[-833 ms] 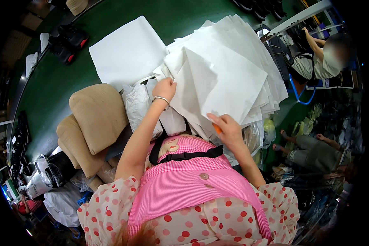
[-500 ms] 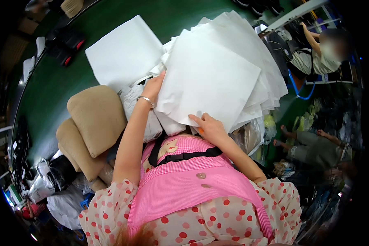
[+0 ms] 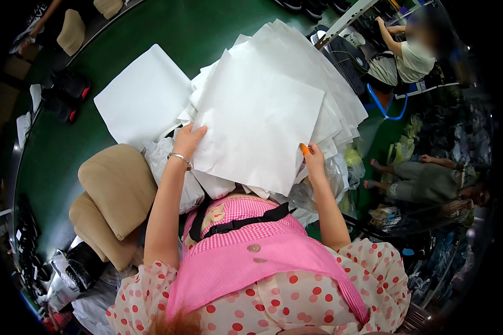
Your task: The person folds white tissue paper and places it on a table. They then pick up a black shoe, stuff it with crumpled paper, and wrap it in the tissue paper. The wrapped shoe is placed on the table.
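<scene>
In front of me lies a fanned pile of white paper sheets (image 3: 341, 103), spread toward the far right. Its top sheet (image 3: 257, 117) is between my two hands. My left hand (image 3: 189, 144), with a silver bangle at the wrist, pinches this sheet's left edge, thumb on top. My right hand (image 3: 315, 161) has an orange cover on one finger and closes on the sheet's right edge. Left of the pile is a separate square white sheet (image 3: 142, 95), and under my left forearm a crumpled white plastic bag (image 3: 187, 192).
Stacked beige cushion-like pieces (image 3: 117, 187) lie to my left on the green work surface (image 3: 44, 151). Black shoes with red parts (image 3: 64, 95) stand farther left. Clear plastic bags (image 3: 335, 173) sit right of the pile. Another person (image 3: 410, 61) sits at the far right.
My right hand has moved from the near edge of the top sheet to its right edge. My left hand keeps hold of the left edge. The whole view has shifted somewhat.
</scene>
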Action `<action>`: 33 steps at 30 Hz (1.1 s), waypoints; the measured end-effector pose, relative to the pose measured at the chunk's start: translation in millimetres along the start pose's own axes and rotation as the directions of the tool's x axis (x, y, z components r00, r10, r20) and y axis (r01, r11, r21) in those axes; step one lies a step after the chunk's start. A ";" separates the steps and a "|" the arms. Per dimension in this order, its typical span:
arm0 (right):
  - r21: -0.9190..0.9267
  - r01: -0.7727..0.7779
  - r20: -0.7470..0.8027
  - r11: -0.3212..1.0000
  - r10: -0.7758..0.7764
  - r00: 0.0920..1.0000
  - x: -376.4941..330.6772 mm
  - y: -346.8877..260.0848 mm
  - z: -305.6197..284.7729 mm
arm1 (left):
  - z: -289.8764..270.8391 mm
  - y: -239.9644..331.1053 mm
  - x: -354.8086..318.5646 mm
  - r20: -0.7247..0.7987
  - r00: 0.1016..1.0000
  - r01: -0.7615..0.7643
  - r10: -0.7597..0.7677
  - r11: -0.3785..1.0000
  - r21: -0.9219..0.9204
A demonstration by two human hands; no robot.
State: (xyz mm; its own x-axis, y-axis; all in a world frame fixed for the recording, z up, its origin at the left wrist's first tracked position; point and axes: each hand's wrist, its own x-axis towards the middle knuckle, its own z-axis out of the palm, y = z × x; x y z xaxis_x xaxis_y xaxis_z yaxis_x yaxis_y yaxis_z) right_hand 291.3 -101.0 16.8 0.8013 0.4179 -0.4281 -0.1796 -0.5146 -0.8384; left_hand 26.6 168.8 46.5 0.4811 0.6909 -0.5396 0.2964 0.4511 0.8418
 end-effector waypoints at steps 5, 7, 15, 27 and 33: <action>0.146 0.167 -0.206 0.975 -0.135 0.969 -31.8 -58.2 -22.8 | 13.9 30.1 -22.5 0.095 0.995 -0.022 0.035 0.990 -0.138; 0.056 0.326 -0.292 0.944 -0.296 0.909 -41.4 -89.5 -47.8 | 25.3 33.8 -25.8 0.112 0.991 -0.063 0.070 0.995 -0.071; -0.250 0.573 -0.385 0.781 -0.623 0.681 -54.0 -172.4 -125.9 | 85.9 17.1 -44.2 0.249 0.963 -0.058 0.100 0.984 -0.169; -0.555 0.683 0.222 0.475 -0.706 0.672 132.6 -154.4 -21.3 | 78.0 -93.4 -47.2 0.237 0.966 0.148 -0.106 0.975 -0.168; -0.635 0.748 0.540 0.193 -0.581 0.609 146.9 -213.0 35.7 | 109.1 -66.6 -74.0 0.545 0.788 0.357 -0.288 0.934 -0.023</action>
State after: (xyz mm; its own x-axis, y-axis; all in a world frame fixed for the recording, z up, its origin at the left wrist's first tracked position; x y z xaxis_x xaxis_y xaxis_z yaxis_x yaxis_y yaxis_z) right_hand 426.9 96.8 120.5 0.2837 0.9579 0.0445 0.9270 -0.2621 -0.2683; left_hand 61.2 26.0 31.7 0.7431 0.1068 -0.6606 0.4296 0.6808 0.5933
